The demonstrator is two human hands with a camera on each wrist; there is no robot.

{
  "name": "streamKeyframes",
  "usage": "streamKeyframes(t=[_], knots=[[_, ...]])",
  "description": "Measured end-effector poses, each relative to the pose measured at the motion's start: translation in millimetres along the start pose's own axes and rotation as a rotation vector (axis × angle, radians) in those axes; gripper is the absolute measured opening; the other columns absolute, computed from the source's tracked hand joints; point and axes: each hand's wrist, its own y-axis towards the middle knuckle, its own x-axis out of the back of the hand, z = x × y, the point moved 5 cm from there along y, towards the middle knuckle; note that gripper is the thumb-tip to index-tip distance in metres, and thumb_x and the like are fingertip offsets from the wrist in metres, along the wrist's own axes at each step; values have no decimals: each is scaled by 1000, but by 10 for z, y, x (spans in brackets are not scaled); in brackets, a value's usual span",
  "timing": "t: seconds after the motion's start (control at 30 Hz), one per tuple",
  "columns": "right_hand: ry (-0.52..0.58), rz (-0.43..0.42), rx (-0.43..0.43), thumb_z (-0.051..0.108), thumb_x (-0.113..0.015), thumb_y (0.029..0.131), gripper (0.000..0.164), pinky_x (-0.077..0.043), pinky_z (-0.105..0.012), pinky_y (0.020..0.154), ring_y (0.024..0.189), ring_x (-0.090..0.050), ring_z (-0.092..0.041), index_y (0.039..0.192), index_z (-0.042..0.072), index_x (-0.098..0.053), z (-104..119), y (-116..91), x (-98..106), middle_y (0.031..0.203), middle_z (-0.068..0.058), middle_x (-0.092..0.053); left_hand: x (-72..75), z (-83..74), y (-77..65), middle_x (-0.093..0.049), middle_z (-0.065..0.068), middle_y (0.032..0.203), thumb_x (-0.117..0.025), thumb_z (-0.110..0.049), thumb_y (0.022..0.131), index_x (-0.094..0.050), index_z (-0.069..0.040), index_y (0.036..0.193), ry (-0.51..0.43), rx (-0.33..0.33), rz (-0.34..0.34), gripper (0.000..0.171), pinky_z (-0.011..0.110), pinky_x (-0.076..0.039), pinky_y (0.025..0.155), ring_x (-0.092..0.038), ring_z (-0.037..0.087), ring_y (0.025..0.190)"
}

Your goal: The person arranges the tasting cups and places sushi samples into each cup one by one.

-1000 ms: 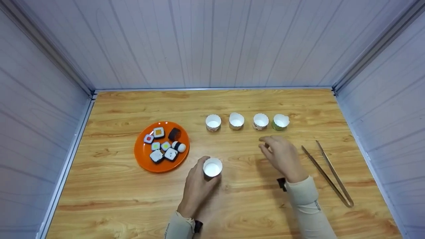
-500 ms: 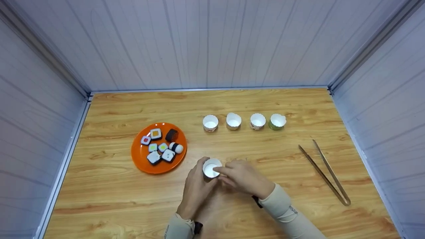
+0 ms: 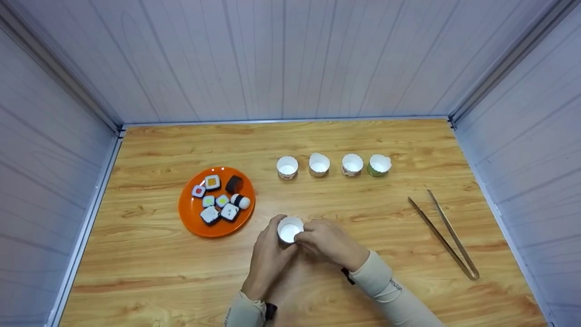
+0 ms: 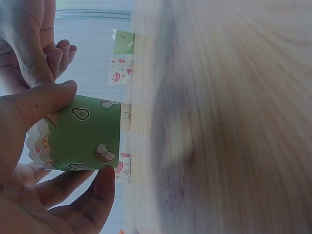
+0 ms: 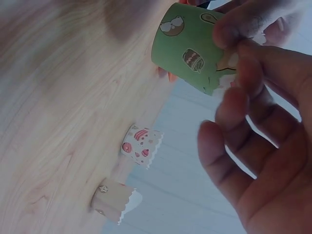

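A green paper cup (image 4: 83,131) with avocado and animal prints, white inside, is in my left hand (image 3: 268,254), thumb on one side and fingers on the other. A scalloped edge (image 4: 41,144) with a red and white print shows at its mouth in the left wrist view. My right hand (image 3: 333,243) has come to the near right of the rim, thumb and forefinger pinching there, the other fingers loosely bent in the right wrist view. The cup's mouth faces up, and its base is close over the wooden table (image 3: 159,281).
Several paper cups stand in a row behind: a patterned cup (image 3: 288,168), a tan cup (image 3: 319,165), another patterned cup (image 3: 352,165) and a green cup (image 3: 379,166). An orange plate (image 3: 193,220) with sushi pieces (image 3: 222,200) lies left. Metal tongs (image 3: 447,240) lie right.
My right hand has moved left from near the row of cups to the held cup's rim, its fingertips reaching slightly inside before pinching the edge. My left hand has kept its hold.
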Motion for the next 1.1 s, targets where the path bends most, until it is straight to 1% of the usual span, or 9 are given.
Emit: streamKeyframes(t=[0.13, 0.23, 0.37, 0.5, 0.63, 0.73, 0.83, 1.0, 1.1], knots=[[7, -30, 21, 17, -74, 89, 3, -42, -28, 57, 65, -51, -14, 88, 19, -73, -1, 12, 24, 76, 4, -56, 11, -3, 1, -63, 13, 126, -87, -11, 76, -51, -8, 135, 0, -5, -3, 69, 50, -45, 97, -59, 30, 115], [35, -53, 47, 14, -77, 87, 5, -43, -28, 61, 65, -52, -13, 87, 17, -73, 6, 19, 37, 77, 4, -57, 24, -4, -10, -64, 11, 124, -88, -11, 75, -51, -8, 135, 2, -39, -21, 70, 49, -46, 95, -60, 29, 112], [92, -102, 75, 13, -77, 89, 3, -46, -28, 63, 68, -55, -12, 89, 15, -75, 16, 39, 107, 79, 4, -60, 42, 20, -23, -64, 11, 123, -87, -14, 77, -52, -6, 134, 3, -77, -49, 68, 48, -47, 94, -61, 29, 112], [118, -164, 53, 10, -78, 87, 7, -48, -27, 61, 71, -58, -14, 93, 12, -76, -61, 97, 261, 82, 2, -64, 56, 61, -23, -64, 14, 123, -86, -15, 78, -52, -5, 134, -13, -59, -58, 66, 50, -47, 94, -61, 31, 113], [74, -181, -16, 11, -76, 89, 5, -48, -29, 59, 69, -57, -15, 93, 12, -77, -250, 215, 351, 82, 2, -66, 69, 82, -29, -65, 15, 121, -87, -17, 77, -52, -8, 133, -10, -23, -44, 66, 51, -48, 91, -63, 31, 109], [30, -146, -84, 13, -76, 90, 4, -48, -30, 59, 70, -57, -15, 93, 13, -77, -414, 309, 283, 83, 3, -67, 77, 97, -41, -65, 15, 120, -87, -19, 78, -52, -9, 133, 4, 12, -29, 66, 51, -48, 90, -63, 31, 108], [-3, -81, -136, 14, -75, 91, 4, -48, -31, 61, 71, -59, -16, 94, 13, -77, -544, 364, 123, 84, 2, -68, 82, 113, -45, -65, 16, 121, -87, -20, 78, -52, -8, 133, 9, 33, -18, 66, 52, -48, 90, -63, 32, 108], [5, 46, -182, 14, -73, 93, 6, -50, -33, 63, 73, -62, -18, 96, 13, -77, -651, 345, -174, 86, 0, -69, 104, 129, -40, -65, 16, 120, -86, -21, 78, -52, -9, 134, 19, 64, -8, 66, 52, -48, 90, -62, 33, 108], [20, 87, -213, 15, -73, 93, 6, -52, -35, 66, 76, -63, -19, 97, 13, -77, -685, 324, -276, 88, 1, -70, 113, 147, -36, -64, 15, 122, -86, -22, 79, -51, -11, 135, 26, 93, 0, 67, 52, -47, 92, -61, 32, 110]])
